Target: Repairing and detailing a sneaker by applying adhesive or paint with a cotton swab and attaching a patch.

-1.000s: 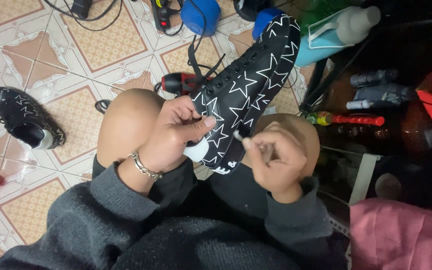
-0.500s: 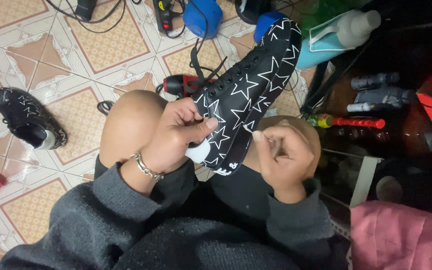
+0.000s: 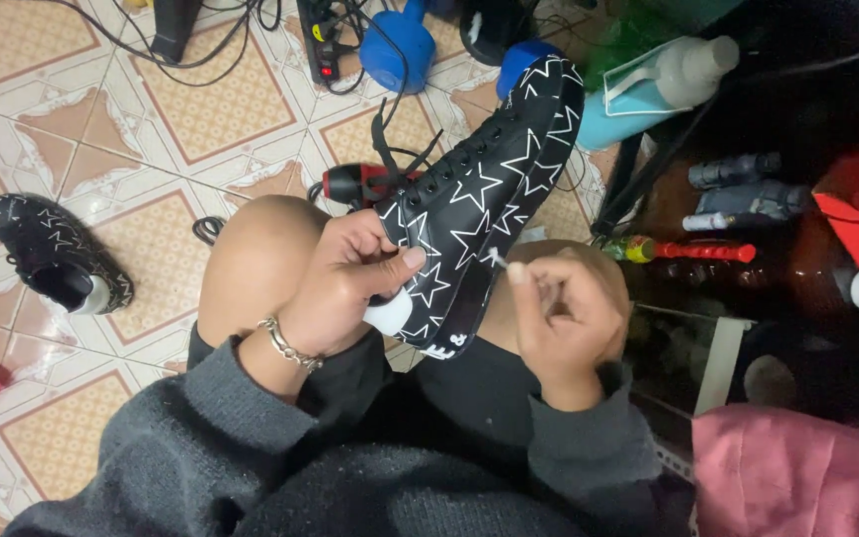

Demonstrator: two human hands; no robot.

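Across the person's bare knees lay the black canvas high-top shoe with white stars (image 3: 479, 199), toe pointing away. Their left hand (image 3: 350, 288) was clamped round its heel; the right hand (image 3: 564, 318) pinched a small white-tipped tool (image 3: 497, 259) against its side. Light and soft-sided, it looked best held by the stiff sole. Left of it, a matching shoe (image 3: 57, 254) rested on patterned floor tiles (image 3: 201, 99) among cables.
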